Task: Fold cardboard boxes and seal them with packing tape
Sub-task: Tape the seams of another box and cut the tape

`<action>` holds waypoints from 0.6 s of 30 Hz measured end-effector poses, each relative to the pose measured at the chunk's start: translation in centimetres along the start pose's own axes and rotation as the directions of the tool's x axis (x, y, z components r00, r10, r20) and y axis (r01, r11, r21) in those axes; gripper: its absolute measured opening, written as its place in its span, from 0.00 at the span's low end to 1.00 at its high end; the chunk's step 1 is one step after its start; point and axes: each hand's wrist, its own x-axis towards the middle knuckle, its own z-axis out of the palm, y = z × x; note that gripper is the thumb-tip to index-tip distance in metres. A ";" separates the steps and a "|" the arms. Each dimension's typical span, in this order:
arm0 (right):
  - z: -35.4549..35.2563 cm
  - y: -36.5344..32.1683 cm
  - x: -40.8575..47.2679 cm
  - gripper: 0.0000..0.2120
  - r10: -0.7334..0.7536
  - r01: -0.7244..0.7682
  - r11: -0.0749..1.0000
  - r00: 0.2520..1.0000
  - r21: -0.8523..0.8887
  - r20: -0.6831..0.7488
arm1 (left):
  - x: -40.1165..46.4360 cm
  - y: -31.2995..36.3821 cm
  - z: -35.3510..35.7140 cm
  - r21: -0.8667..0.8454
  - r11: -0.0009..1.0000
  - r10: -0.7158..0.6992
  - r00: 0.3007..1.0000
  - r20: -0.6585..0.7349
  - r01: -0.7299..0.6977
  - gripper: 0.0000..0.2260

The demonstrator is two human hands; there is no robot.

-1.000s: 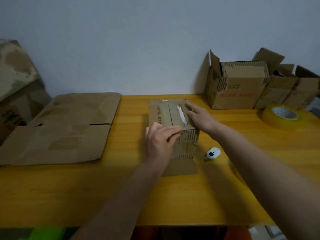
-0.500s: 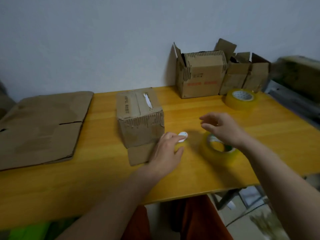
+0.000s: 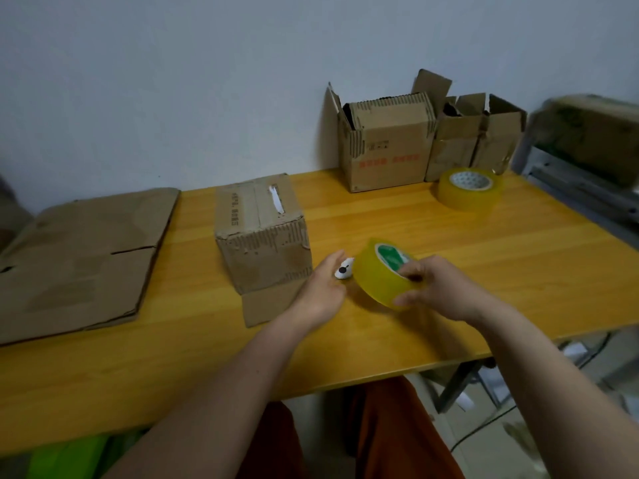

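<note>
A small folded cardboard box (image 3: 262,233) stands on the yellow wooden table (image 3: 449,271), its near flap lying flat on the tabletop. My right hand (image 3: 435,288) grips a yellow roll of packing tape (image 3: 377,274) with a green core, lifted and tilted just right of the box. My left hand (image 3: 321,292) is beside the roll and holds a small white cutter (image 3: 344,269) at the fingertips.
A flattened cardboard sheet (image 3: 83,257) lies on the table's left. Two opened boxes (image 3: 387,146) stand against the wall at the back right, with a second tape roll (image 3: 468,188) in front. A metal shelf (image 3: 587,174) with a box borders the right edge.
Both hands left the box. My right hand reached to the tape roll on the table and lifted it; my left hand picked up the white cutter. The view swung to the right.
</note>
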 end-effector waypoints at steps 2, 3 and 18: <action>0.1 -0.8 -0.2 0.07 -0.097 0.085 0.969 0.995 0.231 0.038 | -0.2 0.9 -0.9 0.006 0.999 0.044 0.998 -0.050 -0.043 0.28; 0.2 -1.3 -0.2 0.06 -0.129 0.112 0.955 0.991 0.275 0.047 | -0.3 1.3 -1.4 0.013 0.998 0.067 0.995 -0.071 -0.066 0.27; 4.9 -2.5 2.0 0.14 -0.683 0.548 0.665 0.721 -0.508 -0.118 | -3.8 2.8 -7.0 -0.137 0.975 0.128 0.951 -0.281 -0.172 0.17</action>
